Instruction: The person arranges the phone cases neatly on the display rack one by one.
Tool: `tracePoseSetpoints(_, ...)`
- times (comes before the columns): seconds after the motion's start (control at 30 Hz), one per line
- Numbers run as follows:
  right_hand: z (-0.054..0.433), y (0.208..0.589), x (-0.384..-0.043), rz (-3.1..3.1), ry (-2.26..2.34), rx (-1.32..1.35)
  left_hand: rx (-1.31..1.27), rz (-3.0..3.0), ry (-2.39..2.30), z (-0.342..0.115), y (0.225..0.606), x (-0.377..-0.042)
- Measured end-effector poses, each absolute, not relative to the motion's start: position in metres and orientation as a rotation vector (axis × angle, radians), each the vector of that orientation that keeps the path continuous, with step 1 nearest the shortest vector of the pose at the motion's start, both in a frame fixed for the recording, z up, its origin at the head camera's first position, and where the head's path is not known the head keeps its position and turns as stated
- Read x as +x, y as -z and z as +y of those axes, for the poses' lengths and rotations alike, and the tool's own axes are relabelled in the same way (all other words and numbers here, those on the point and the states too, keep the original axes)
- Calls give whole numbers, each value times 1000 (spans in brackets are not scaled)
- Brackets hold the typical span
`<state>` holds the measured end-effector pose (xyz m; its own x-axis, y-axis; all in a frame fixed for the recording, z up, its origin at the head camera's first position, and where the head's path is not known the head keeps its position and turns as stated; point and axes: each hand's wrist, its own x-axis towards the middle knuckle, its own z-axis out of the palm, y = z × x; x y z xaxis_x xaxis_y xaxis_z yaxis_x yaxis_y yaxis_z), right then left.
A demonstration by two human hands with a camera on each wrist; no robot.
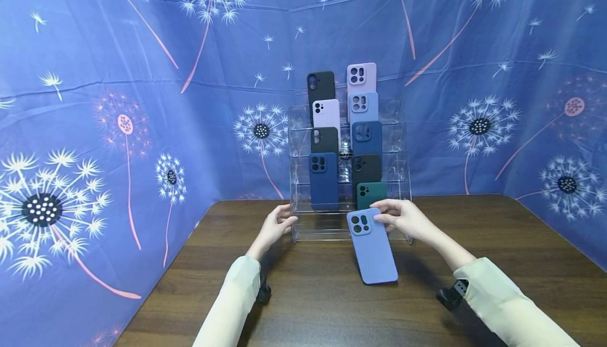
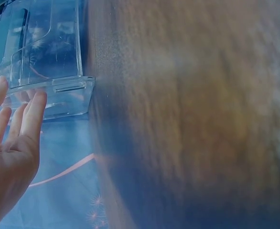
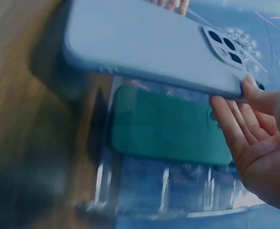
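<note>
My right hand (image 1: 403, 218) pinches a light-blue phone case (image 1: 373, 249) near its top corner, thumb on the back and fingers behind. The case has a square camera cutout and tilts in front of the lowest tiers of a clear acrylic display stand (image 1: 322, 227). A green phone case (image 3: 164, 126) stands in the rack right behind it, partly hidden in the head view. At the stand's left lower side is my left hand (image 1: 275, 225), its fingers fairly straight and its fingertips at the clear side panel (image 2: 66, 98).
On the stepped tiers, two columns of phone cases stand: dark blue (image 1: 324, 184), black (image 1: 366, 168), white (image 1: 326, 112), pale pink (image 1: 367, 70) and others. The stand sits on a brown wooden table (image 1: 303, 294). A blue dandelion-print cloth (image 1: 166, 73) hangs behind and at the sides.
</note>
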<state>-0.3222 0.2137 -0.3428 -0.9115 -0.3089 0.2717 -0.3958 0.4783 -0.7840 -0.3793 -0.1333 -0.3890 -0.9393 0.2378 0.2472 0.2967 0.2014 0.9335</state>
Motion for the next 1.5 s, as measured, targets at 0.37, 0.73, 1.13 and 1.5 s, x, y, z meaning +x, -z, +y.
tracePoseSetpoints(0.37, 176, 327, -346, -2389, -1497, 554, -517, -2367, 1927, -137, 409, -398)
tracePoseSetpoints(0.73, 148, 324, -370, -2166, -1633, 513, -508, -2353, 1926, -136, 411, -400)
tracePoseSetpoints(1.13, 131, 344, -390, -2152, -1657, 476, -553, -2383, 1939, -134, 393, -381)
tracePoseSetpoints(1.5, 129, 355, -394, -2167, -1380, 537, -535, -2365, 1941, -137, 410, -400)
